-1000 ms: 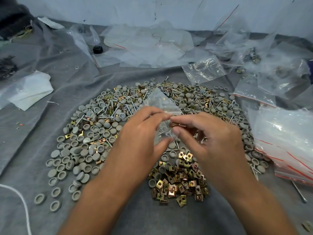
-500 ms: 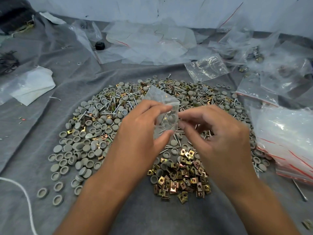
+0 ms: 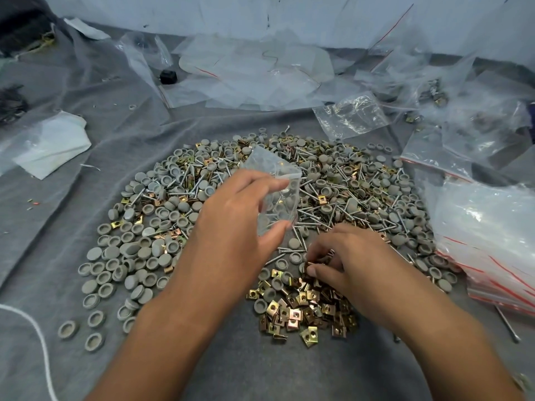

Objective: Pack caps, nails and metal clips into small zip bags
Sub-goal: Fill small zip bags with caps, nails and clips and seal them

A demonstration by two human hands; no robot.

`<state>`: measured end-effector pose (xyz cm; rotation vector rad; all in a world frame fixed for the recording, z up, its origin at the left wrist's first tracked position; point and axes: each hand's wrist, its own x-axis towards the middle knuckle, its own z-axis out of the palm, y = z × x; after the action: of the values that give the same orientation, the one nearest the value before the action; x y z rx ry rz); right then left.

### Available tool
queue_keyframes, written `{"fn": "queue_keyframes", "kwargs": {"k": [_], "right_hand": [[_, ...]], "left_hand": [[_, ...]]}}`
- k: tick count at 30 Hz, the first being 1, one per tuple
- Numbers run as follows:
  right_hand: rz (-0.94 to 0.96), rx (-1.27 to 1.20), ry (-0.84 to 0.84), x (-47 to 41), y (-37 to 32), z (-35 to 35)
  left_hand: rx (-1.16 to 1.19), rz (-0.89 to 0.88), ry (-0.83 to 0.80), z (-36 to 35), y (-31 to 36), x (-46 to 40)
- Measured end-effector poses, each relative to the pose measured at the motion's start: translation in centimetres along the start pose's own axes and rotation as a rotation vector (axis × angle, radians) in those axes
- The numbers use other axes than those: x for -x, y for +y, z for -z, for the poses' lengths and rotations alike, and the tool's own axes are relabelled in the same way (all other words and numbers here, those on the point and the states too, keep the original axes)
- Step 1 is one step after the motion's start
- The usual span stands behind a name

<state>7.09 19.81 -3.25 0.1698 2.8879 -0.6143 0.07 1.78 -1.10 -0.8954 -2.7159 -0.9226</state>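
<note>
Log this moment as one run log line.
left hand: holds small zip bag | right hand: pinching metal clips | stage: filling

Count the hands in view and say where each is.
2. The left hand holds a small bag above the pile; the right hand is down at the metal clips, pinching some.

The right hand (image 3: 344, 261) covers part of the metal clips (image 3: 301, 311) pile, so whatever its curled fingertips pinch there is hidden. Right of that pile, the stack of zip bags (image 3: 492, 235) runs off the picture's edge. Beyond the pile, filled bags (image 3: 434, 92) are too blurred to tell their contents. Left of it, a white cord (image 3: 37, 340) leaves the bottom edge.
</note>
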Motion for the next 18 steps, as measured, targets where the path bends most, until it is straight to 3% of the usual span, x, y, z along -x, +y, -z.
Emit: {"fn": "queue_keyframes", "kwargs": {"k": [11,18], "right_hand": [[-0.002,-0.015,0.114,-0.3,0.5,0.3],[0.193,-0.871,0.271,0.5,-1.6,1.7]], "left_hand": [[0.003,-0.001,-0.004,-0.1,-0.2,0.0],[0.030,-0.004,-0.005,0.0,0.2,0.0]]}}
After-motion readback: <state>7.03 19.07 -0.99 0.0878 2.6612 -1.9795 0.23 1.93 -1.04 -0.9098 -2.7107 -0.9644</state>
